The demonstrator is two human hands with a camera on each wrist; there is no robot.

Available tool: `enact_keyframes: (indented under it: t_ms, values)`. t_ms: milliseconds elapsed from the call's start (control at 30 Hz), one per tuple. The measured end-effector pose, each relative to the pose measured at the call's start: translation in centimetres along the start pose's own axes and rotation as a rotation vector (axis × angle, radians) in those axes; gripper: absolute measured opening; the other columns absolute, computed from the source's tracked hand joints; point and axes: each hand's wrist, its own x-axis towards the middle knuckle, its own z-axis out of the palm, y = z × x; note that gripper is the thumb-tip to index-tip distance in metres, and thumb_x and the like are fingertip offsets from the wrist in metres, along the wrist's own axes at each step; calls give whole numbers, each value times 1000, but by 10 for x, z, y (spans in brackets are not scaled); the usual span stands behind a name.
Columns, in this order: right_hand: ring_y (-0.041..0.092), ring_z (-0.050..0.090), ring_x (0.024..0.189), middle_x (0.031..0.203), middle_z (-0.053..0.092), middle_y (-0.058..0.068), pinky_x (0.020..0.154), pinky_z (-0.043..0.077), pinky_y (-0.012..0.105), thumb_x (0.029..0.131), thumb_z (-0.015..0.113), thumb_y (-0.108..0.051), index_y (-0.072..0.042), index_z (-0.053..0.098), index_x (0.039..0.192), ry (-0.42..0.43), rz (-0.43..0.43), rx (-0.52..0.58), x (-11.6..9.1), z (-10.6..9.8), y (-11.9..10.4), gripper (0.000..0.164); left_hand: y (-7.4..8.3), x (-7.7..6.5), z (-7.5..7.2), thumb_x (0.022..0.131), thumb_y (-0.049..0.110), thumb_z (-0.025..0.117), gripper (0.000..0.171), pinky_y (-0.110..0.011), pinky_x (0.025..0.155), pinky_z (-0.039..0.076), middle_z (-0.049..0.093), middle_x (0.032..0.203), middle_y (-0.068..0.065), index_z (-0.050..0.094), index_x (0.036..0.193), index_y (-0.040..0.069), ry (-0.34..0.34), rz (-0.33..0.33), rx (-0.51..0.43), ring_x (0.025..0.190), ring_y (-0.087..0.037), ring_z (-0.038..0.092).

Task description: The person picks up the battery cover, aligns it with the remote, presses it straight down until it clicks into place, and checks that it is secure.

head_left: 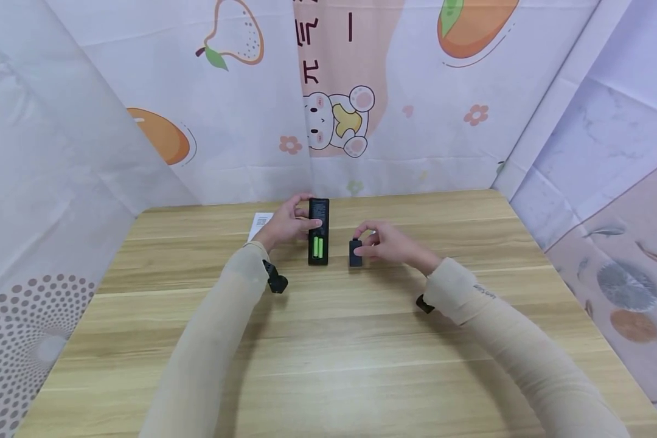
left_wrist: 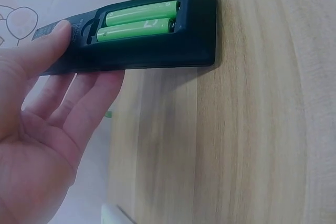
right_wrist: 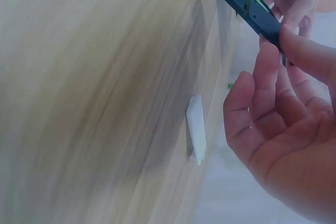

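In the head view, my left hand point(head_left: 287, 225) grips a black remote control point(head_left: 320, 210), thumb on its back and fingers along its side. The remote's back faces up with its battery bay uncovered. Two green batteries point(left_wrist: 137, 20) lie side by side in that bay. Just to the right, my right hand point(head_left: 389, 244) pinches a small black battery cover point(head_left: 355, 260) between thumb and fingers. The cover stands apart from the remote in the head view, while in the right wrist view the cover point(right_wrist: 264, 23) overlaps it.
A white card with a printed code point(head_left: 260, 220) lies on the wooden table point(head_left: 328, 365), partly behind my left hand. A small white piece point(right_wrist: 197, 129) rests on the table in the right wrist view. Printed curtains point(head_left: 241, 134) hang along the table's back edge.
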Motion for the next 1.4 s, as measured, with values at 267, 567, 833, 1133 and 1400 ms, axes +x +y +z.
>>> enact_keyframes:
  t_ms: [267, 567, 833, 1133, 1400]
  values:
    - [32, 61, 77, 89, 67, 22, 81, 58, 54, 95, 74, -13, -6, 57, 123, 5, -2, 22, 2, 6, -4, 33, -1, 1, 0, 92, 1, 74, 74, -50, 80, 60, 62, 115, -22, 35, 154, 12, -6, 4, 40, 93, -34, 69]
    - [50, 62, 87, 95, 68, 29, 81, 58, 55, 96, 72, -10, -5, 57, 124, 42, -53, 24, 8, 13, -5, 32, -1, 0, 1, 92, 3, 75, 70, -49, 81, 60, 55, 126, -21, 40, 151, 17, 13, -8, 56, 101, -37, 66]
    - [39, 66, 81, 89, 71, 17, 73, 59, 48, 96, 72, -9, -5, 58, 120, 65, -82, -29, 17, 24, -7, 29, 0, -2, 1, 93, 4, 74, 67, -53, 85, 58, 53, 130, -23, 41, 150, 17, -2, -3, 39, 103, -36, 65]
    - [40, 68, 81, 89, 72, 11, 66, 58, 38, 95, 74, -11, -7, 60, 118, 106, -59, -60, 20, 30, -13, 27, 0, -4, -1, 98, 6, 67, 61, -51, 84, 59, 53, 129, -23, 40, 151, 17, -25, -36, -12, 107, -37, 64]
    - [37, 67, 74, 87, 69, 9, 60, 55, 30, 95, 73, -9, -6, 60, 117, 163, -133, -81, 29, 40, -19, 25, -2, -6, -3, 101, 8, 63, 53, -54, 88, 57, 53, 130, -23, 41, 148, 18, -22, -27, -20, 110, -38, 62]
